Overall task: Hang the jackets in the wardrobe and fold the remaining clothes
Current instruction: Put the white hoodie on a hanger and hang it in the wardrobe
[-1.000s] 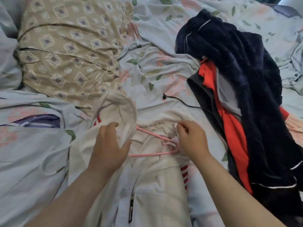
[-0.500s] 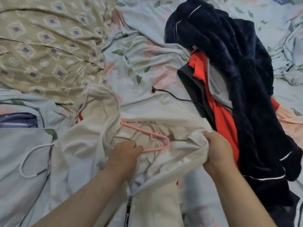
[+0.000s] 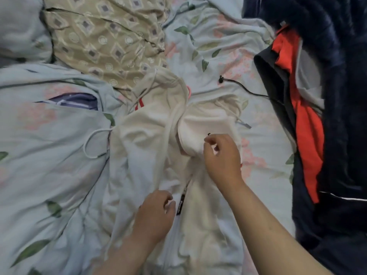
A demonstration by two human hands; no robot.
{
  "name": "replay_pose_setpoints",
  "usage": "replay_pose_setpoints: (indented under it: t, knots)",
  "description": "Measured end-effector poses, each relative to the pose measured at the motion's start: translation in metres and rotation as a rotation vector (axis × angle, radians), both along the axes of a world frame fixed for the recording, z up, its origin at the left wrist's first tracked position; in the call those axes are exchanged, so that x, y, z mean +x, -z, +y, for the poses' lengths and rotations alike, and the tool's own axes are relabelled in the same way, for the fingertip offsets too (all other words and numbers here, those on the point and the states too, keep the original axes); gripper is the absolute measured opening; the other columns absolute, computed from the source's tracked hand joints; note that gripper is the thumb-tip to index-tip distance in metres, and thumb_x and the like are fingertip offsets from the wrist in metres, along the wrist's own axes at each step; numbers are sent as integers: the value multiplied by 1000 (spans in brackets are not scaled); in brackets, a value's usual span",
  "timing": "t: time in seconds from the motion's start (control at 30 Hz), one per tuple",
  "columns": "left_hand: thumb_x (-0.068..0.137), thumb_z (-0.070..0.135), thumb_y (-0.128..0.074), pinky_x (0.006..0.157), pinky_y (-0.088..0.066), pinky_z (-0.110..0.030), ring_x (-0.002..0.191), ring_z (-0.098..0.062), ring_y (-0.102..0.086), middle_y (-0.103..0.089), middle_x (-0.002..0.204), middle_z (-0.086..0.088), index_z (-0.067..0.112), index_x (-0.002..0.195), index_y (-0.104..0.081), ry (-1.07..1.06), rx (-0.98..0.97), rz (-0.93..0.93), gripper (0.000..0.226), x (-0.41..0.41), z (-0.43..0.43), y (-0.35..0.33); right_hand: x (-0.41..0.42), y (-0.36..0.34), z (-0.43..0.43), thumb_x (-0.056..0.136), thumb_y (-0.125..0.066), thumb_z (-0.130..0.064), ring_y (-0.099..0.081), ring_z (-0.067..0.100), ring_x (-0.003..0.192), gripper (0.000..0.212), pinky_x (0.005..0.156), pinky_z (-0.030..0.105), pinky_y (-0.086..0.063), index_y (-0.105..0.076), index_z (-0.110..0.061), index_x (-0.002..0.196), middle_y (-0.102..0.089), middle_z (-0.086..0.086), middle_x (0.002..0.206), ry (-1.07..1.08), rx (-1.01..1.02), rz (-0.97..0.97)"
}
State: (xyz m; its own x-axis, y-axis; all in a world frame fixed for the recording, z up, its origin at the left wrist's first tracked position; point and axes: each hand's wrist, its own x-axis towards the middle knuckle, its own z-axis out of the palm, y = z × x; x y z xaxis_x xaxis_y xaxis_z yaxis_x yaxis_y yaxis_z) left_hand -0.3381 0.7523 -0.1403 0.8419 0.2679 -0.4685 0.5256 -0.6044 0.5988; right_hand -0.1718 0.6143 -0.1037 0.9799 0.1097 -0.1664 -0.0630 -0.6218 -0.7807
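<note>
On the floral bedsheet (image 3: 49,175), both hands (image 3: 155,213) (image 3: 222,155) pinch the cream jacket (image 3: 143,139).

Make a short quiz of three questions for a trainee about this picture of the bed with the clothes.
1. True or false: the pink hanger lies fully in the open on top of the cream hooded jacket.
2. Which hand is nearer to the black zipper pull? A) left hand B) right hand
3. What colour is the garment under the navy fleece jacket at the right?

Key
1. False: only a small pink piece shows at the hood's edge.
2. A.
3. Orange-red, with dark panels.
</note>
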Motion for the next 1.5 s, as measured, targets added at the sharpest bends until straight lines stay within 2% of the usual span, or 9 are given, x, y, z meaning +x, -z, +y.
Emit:
replay_pose_setpoints:
  t: [0.07, 0.27, 0.5, 0.7, 0.83, 0.97, 1.17, 1.33, 1.5]
  knots:
    - [88, 18, -63, 74, -43, -27, 78, -8, -54, -57, 83, 12, 25, 93, -64, 8, -22, 31, 9, -7, 1, 6, -34, 8, -9, 87, -58, -16, -55, 0, 76, 14, 66, 12, -39, -64, -26, 79, -62, -15, 77, -192, -65, 112]
    - [80, 16, -65, 73, -45, -30, 77, -15, -55, -59, 82, 5, 23, 84, -59, 89, -56, 123, 10, 0, 15, 13, -98, 41, -11, 85, -66, -43, -58, 18, 92, 28, 71, 29, -40, -64, -24, 105, -56, -6, 95, -669, -393, 296]
    - [82, 18, -69, 84, -47, -29, 90, -16, -60, -64, 94, 6, 19, 102, -66, 169, -37, 152, 20, 0, 18, 20, -108, 59, -1, 76, -68, -58, -62, 26, 92, 52, 73, 37, -49, -54, -21, 110, -60, 3, 104, -645, -541, 253]
    - [85, 10, -62, 85, -45, -24, 96, -14, -60, -66, 104, 5, 20, 112, -66, 182, -41, 191, 29, -2, 19, 25, -102, 61, -2, 85, -51, -26, -62, 29, 84, 8, 61, 30, -30, -46, -20, 83, -63, 5, 90, -705, -571, 196]
    - [85, -1, -61, 87, -47, -20, 96, -14, -61, -67, 107, -4, 10, 114, -68, 100, -154, 191, 32, -1, 19, 27, -102, 61, 3, 83, -64, -47, -58, 23, 82, 29, 63, 32, -36, -53, -20, 89, -60, 0, 88, -663, -576, 241]
    - [83, -7, -60, 74, -43, -7, 88, -12, -60, -67, 99, -5, 5, 110, -69, 60, -209, 175, 31, -2, 23, 24, -100, 62, 11, 79, -66, -31, -61, 25, 88, 24, 62, 31, -38, -51, -18, 92, -63, 2, 91, -549, -550, 323]
    - [84, -5, -60, 70, -43, -3, 84, -13, -62, -66, 88, -2, 4, 103, -72, -13, -253, 157, 25, 0, 25, 21, -101, 64, 16, 79, -68, -36, -59, 23, 90, 29, 65, 32, -39, -53, -18, 96, -63, 0, 95, -398, -538, 402]
    - [85, 9, -65, 74, -45, -12, 85, -11, -63, -66, 85, 5, 13, 98, -72, -45, -242, 157, 15, -2, 25, 20, -99, 61, 5, 78, -60, -15, -59, 19, 83, 8, 64, 28, -40, -56, -17, 86, -60, -7, 83, -329, -388, 455]
    - [85, 42, -71, 69, -44, -24, 76, -9, -58, -61, 80, 10, 20, 93, -64, 31, -271, 157, 24, 4, 7, 15, -95, 37, -8, 86, -61, -6, -61, 5, 69, 18, 68, 20, -46, -69, -22, 82, -64, -15, 71, -179, -52, 471]
